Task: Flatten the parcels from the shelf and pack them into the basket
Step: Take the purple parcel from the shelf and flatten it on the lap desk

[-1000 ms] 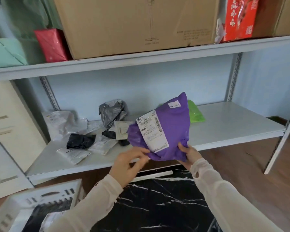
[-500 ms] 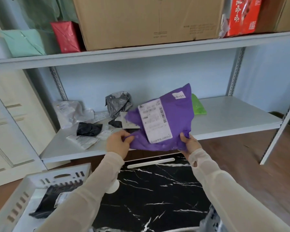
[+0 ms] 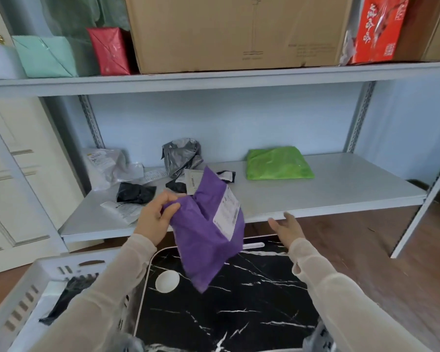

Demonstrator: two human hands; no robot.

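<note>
The purple parcel (image 3: 208,232) is now gripped by the left hand (image 3: 154,217) alone and hangs above the black marble table (image 3: 239,308); the right hand (image 3: 287,227) has been released, fingers spread and empty.

Two arms in sheer cream sleeves (image 3: 341,295) — long, close-fitting, cuffs at the wrists

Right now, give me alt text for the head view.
The left hand holds a purple parcel dangling over a black marble table; the right hand is open, empty. A green parcel lies on the shelf, a white basket lower left.
</note>
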